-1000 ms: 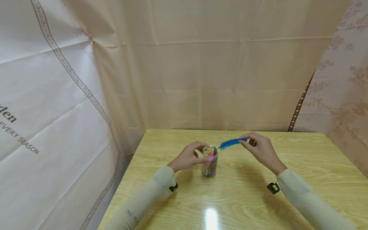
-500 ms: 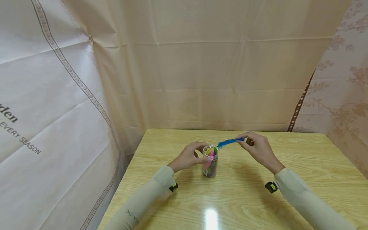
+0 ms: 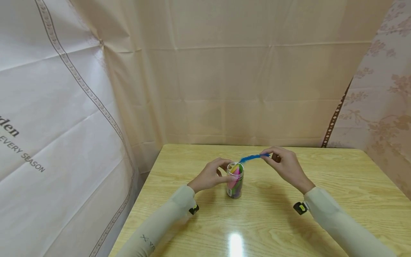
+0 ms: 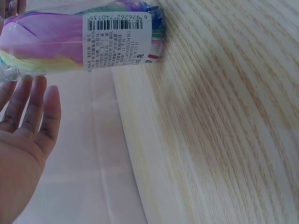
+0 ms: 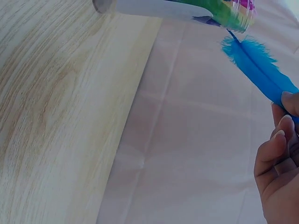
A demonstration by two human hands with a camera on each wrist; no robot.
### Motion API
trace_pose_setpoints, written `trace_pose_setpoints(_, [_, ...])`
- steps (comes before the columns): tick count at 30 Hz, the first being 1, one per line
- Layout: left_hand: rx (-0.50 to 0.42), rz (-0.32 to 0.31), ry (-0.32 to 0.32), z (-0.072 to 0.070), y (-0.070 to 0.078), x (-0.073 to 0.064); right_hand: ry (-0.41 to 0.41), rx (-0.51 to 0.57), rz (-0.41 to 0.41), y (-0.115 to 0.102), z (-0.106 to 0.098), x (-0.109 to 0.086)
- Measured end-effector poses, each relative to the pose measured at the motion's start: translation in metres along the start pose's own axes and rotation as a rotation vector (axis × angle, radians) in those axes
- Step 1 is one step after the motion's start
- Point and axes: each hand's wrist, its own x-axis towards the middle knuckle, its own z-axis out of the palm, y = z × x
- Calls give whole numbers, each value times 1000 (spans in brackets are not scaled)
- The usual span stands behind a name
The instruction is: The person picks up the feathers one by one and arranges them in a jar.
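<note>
A clear jar (image 3: 235, 191) packed with colourful feathers stands upright on the wooden table. My left hand (image 3: 210, 175) grips it near the top, thumb in front and fingers behind. In the left wrist view the jar's white barcode label (image 4: 117, 42) faces the camera, and pink, purple and yellow feathers show through the wall. My right hand (image 3: 289, 166) pinches a blue feather (image 3: 250, 157) by its far end, to the right of the jar. The feather's thin quill end reaches right at the jar's rim, as the right wrist view of the feather (image 5: 257, 60) shows.
The pale wood-grain table (image 3: 269, 228) spreads around the jar. Beige cloth (image 3: 221, 78) hangs behind its far edge, printed white cloth (image 3: 64, 142) at the left and floral cloth (image 3: 385, 107) at the right.
My right hand has moved a little left, bringing the blue feather's quill end from beside the jar to its rim. The left hand and the jar have stayed in place.
</note>
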Motion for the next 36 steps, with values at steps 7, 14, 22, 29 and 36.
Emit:
trace_pose_setpoints(7, [7,-4,4,0,0,0,27,8,-23,-1,-1,3])
trace_pose_setpoints(14, [8,0,7,1,0,-1,35,20,-36,-1,-1,4])
trace_pose_setpoints(22, [7,-4,4,0,0,-1,46,40,-47,-5,-3,7])
trace_pose_setpoints(29, [4,1,1,-1,1,0,31,65,-85,-9,0,10])
trace_pose_setpoints(36, [-1,4,2,-1,1,-1,9,43,-158,-12,6,13])
